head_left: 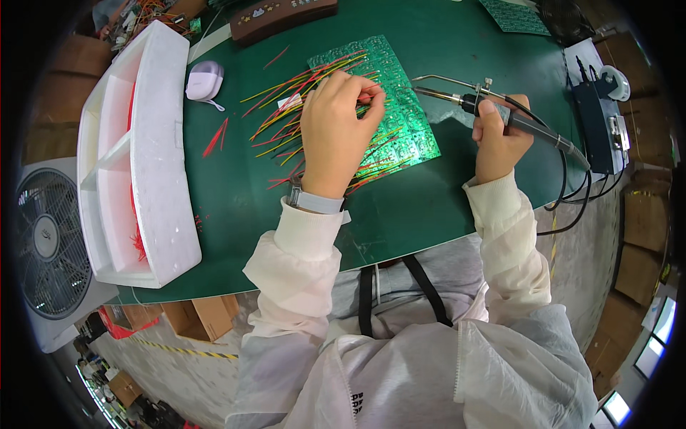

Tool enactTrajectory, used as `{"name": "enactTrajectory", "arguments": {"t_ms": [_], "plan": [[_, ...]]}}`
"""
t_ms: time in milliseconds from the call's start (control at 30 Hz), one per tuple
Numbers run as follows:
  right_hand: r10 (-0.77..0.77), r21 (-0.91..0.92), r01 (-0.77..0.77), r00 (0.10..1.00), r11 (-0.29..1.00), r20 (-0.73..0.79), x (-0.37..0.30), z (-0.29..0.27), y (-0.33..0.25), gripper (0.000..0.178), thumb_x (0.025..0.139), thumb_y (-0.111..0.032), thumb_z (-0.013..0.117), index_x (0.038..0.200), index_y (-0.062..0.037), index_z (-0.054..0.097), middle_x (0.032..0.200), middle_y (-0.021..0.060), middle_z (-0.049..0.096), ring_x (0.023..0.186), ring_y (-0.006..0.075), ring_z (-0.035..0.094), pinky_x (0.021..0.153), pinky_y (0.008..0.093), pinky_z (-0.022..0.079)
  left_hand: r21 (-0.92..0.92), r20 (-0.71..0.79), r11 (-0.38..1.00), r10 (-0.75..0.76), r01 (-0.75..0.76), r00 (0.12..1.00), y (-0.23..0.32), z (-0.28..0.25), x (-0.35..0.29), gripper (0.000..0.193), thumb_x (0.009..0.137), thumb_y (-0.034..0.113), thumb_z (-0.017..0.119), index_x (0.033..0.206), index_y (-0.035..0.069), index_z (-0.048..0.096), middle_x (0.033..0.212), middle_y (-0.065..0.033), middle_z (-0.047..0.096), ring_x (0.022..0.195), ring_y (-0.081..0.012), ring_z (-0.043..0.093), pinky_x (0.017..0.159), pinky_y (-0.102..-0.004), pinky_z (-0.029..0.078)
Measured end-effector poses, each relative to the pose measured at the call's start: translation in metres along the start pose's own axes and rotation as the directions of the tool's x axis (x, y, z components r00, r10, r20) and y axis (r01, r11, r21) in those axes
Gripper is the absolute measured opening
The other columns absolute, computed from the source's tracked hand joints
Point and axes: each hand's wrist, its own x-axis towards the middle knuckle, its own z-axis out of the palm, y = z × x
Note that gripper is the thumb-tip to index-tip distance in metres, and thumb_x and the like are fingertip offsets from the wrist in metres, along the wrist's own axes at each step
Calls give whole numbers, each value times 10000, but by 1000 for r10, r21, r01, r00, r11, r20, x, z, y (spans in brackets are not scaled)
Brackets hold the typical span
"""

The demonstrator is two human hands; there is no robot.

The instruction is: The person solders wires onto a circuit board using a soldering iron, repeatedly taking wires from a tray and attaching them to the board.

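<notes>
A green circuit board panel [411, 121] lies on the green mat, with many red and yellow wires [275, 91] sticking out from it to the left. My left hand [336, 129] is over the board's left part, thumb and fingertips pinched around a red wire close to the board's surface. In my right hand [500, 139] is a soldering iron [525, 123] with a thin curved metal tube fixed along it. Its tip points left and stands just off the board's right edge. My left palm hides some of the wires.
A white foam tray [164, 171] with red wires in its compartments stands at the left. Near it are a lilac case [205, 81] and loose red wires [216, 138]. A brown case [282, 18] lies at the back. The iron's cable runs to a dark soldering station [600, 125] at right.
</notes>
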Motion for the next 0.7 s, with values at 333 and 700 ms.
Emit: {"name": "enactTrajectory", "arguments": {"t_ms": [333,700], "plan": [[-24,-97,32,997,995,77,-2,5,3,212,706,-129,682,759,-14,512,645,6,516,549,45,442,484,180,369,32,-19,999,29,-28,999,0,1,-1,94,693,58,661,726,22,581,690,-22,536,551,-123,434,510,-251,378],[-15,-128,25,997,992,75,-1,6,2,215,702,-144,687,749,-11,525,652,4,530,563,44,442,495,178,372,9,-21,999,47,-47,999,-1,2,0,95,688,36,663,720,19,575,670,-23,532,550,-121,433,506,-244,367]]}}
